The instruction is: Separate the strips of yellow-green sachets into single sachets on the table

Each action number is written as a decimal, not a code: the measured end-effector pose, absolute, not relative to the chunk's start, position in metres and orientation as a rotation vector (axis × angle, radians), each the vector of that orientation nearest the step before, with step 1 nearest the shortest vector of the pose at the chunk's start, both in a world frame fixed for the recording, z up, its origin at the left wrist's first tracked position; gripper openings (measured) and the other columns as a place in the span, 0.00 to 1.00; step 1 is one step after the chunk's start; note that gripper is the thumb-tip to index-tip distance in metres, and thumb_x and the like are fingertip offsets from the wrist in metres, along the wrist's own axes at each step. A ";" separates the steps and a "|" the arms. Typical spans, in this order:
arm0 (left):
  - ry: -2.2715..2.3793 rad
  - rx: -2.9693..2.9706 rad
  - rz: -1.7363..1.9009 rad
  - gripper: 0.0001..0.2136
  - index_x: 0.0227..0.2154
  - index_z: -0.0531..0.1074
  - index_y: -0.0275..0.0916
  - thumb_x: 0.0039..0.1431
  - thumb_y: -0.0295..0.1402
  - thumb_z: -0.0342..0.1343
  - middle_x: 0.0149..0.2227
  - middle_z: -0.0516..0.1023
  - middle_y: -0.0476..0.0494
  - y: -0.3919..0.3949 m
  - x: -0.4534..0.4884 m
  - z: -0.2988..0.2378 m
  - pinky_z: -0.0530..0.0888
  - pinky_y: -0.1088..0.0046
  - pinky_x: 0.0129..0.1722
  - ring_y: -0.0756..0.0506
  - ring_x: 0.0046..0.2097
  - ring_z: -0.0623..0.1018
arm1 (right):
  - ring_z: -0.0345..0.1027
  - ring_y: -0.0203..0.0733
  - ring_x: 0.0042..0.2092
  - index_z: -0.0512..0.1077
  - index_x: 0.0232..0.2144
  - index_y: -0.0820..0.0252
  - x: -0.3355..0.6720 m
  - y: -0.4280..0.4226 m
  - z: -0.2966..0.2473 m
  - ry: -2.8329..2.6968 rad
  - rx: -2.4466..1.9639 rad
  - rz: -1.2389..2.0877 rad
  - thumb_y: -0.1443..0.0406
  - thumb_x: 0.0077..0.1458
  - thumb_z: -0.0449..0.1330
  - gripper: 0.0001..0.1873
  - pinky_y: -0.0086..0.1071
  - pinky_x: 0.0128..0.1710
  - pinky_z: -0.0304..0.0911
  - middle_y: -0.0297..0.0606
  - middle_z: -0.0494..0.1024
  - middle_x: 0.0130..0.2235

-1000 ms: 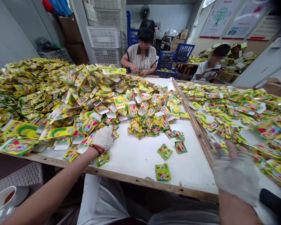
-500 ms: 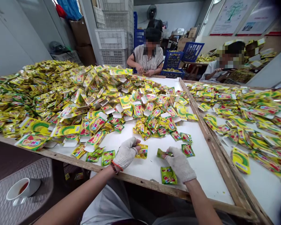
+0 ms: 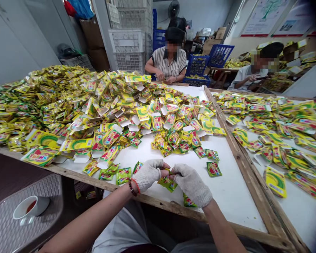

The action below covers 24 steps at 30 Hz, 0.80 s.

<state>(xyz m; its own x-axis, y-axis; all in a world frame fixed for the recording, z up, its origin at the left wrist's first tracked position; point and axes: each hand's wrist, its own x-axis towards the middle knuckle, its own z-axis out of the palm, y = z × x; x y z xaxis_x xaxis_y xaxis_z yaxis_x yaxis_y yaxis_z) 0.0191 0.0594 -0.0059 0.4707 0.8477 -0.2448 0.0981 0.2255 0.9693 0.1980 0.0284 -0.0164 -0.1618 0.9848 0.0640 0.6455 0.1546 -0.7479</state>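
My left hand, in a white fingerless glove, and my gloved right hand meet over the white tabletop near its front edge. Between their closed fingertips are small green and yellow candy packets; the fingers hide how many. Partly under my right hand lies another green packet. To the right rests a single green packet, apart from both hands. Just left of my left hand are several more green packets. A small heap of packets sits beyond my hands.
Flat yellow cartons and a large mound of packets cover the left side. A wooden divider separates the right section, strewn with filled-looking cartons. A cup stands on a stool at left. Two people sit across.
My right hand has moved left with its green packet and met my left hand. Their packets are now together between the fingertips. The camera view has shifted slightly.
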 end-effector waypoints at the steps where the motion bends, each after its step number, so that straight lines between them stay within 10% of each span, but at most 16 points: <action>1: 0.983 1.255 0.677 0.13 0.34 0.73 0.32 0.44 0.33 0.61 0.29 0.74 0.46 0.058 0.019 -0.005 0.67 0.75 0.29 0.51 0.29 0.71 | 0.66 0.40 0.33 0.71 0.25 0.57 0.197 0.028 -0.019 -1.852 -1.550 0.781 0.66 0.49 0.56 0.04 0.33 0.34 0.60 0.34 0.74 0.28; 9: 1.034 1.382 0.922 0.10 0.36 0.71 0.34 0.49 0.29 0.57 0.27 0.71 0.50 0.042 0.028 -0.011 0.67 0.78 0.26 0.53 0.27 0.69 | 0.72 0.45 0.38 0.62 0.51 0.56 0.171 0.016 -0.035 -1.109 -1.339 1.348 0.54 0.52 0.58 0.26 0.36 0.32 0.68 0.43 0.75 0.45; 17: 1.658 2.387 0.851 0.14 0.46 0.68 0.38 0.60 0.37 0.50 0.44 0.70 0.38 0.101 -0.059 0.015 0.67 0.65 0.48 0.42 0.47 0.70 | 0.69 0.39 0.23 0.64 0.43 0.59 0.164 0.019 -0.049 -1.046 -1.521 1.349 0.48 0.46 0.60 0.28 0.31 0.20 0.64 0.36 0.75 0.32; 24: 2.552 2.183 0.188 0.30 0.54 0.60 0.35 0.45 0.32 0.58 0.48 0.67 0.32 0.156 -0.144 0.030 0.63 0.53 0.49 0.33 0.49 0.69 | 0.64 0.35 0.18 0.65 0.39 0.59 0.158 0.020 -0.048 -1.106 -1.512 1.245 0.48 0.47 0.58 0.23 0.30 0.16 0.60 0.33 0.73 0.27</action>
